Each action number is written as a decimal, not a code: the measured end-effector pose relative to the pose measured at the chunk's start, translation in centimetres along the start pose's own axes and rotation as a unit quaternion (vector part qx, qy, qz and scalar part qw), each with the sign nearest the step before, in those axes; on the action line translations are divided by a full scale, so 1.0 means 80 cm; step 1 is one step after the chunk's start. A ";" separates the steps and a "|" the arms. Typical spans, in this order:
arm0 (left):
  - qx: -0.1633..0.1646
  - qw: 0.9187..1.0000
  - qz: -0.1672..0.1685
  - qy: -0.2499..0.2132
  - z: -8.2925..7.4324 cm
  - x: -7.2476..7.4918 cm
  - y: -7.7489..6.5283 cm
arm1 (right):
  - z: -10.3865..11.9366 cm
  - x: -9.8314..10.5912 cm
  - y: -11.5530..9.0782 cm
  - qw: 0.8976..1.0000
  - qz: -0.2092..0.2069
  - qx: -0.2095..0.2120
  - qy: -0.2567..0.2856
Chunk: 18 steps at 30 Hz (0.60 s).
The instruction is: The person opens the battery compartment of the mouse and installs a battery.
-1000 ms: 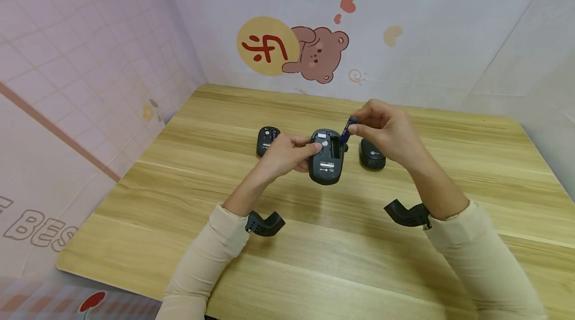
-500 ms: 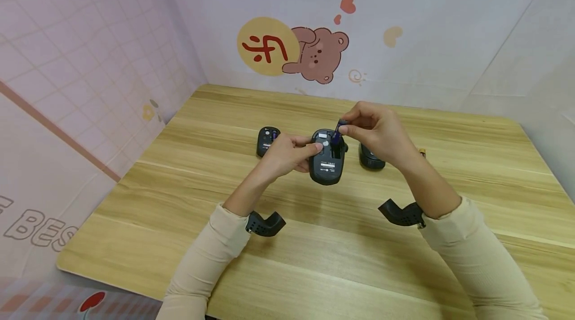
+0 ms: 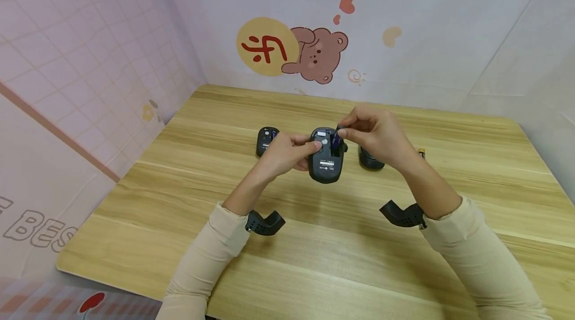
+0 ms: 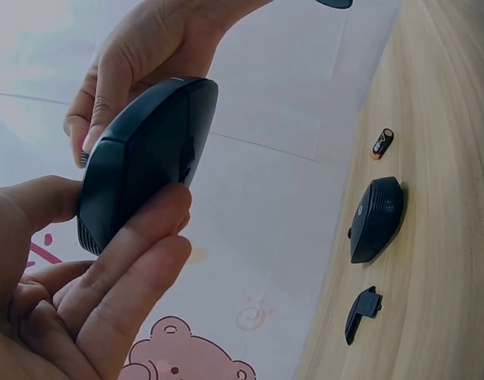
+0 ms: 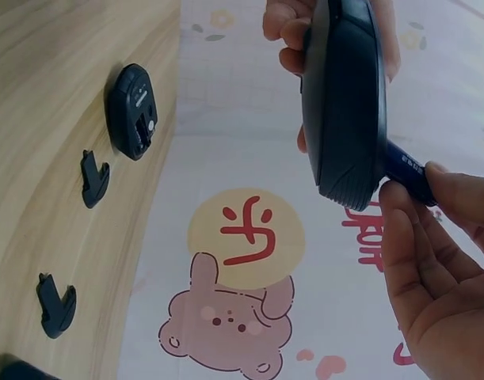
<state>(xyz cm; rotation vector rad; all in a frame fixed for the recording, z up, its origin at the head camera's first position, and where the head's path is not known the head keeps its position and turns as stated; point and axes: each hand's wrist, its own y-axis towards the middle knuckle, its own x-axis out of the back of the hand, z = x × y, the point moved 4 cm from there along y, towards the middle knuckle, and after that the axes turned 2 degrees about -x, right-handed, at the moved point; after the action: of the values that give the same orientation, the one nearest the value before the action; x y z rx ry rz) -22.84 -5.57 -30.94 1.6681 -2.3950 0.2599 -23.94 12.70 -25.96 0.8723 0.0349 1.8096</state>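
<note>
My left hand [image 3: 292, 153] holds a black computer mouse [image 3: 325, 170] above the table, its underside and uncovered battery slot facing the head camera. Thumb on the underside, fingers beneath: that grip also shows in the left wrist view around the mouse [image 4: 146, 158]. Between thumb and fingertips my right hand [image 3: 377, 133] pinches a dark blue battery [image 3: 336, 139], tilted with its lower end in the slot. From the side, in the right wrist view, the battery [image 5: 408, 174] sticks out of the mouse [image 5: 344, 119] at a slant, the right hand [image 5: 440, 269] at its outer end.
A second mouse [image 5: 133, 111] lies underside up on the table, left of the hands, its battery slot uncovered. Another mouse [image 4: 376, 220] rests upright on the right, near a loose battery [image 4: 383, 143]. Two small black covers [image 5: 94, 179] lie on the wood. A printed cloth wall stands behind.
My right hand has moved left and slightly down, bringing the battery from beside the mouse into its slot. The left hand and its mouse have stayed nearly still.
</note>
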 end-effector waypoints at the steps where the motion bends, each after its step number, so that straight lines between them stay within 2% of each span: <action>1: -0.001 1.000 0.000 0.001 0.000 0.000 0.000 | 0.000 -0.001 -0.001 1.000 0.001 0.000 -0.008; 8: -0.004 1.000 -0.001 0.000 -0.001 0.001 0.001 | 0.003 -0.004 -0.005 0.998 0.002 0.005 -0.068; 18: -0.003 1.000 -0.004 0.003 0.000 0.000 0.002 | 0.001 -0.010 -0.007 0.998 0.002 0.006 -0.065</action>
<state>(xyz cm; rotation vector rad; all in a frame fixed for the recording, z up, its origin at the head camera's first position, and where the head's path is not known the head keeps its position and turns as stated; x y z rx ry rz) -22.99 -5.52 -30.93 1.6710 -2.3815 0.2563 -23.36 12.23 -26.59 0.9986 -0.0393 1.7539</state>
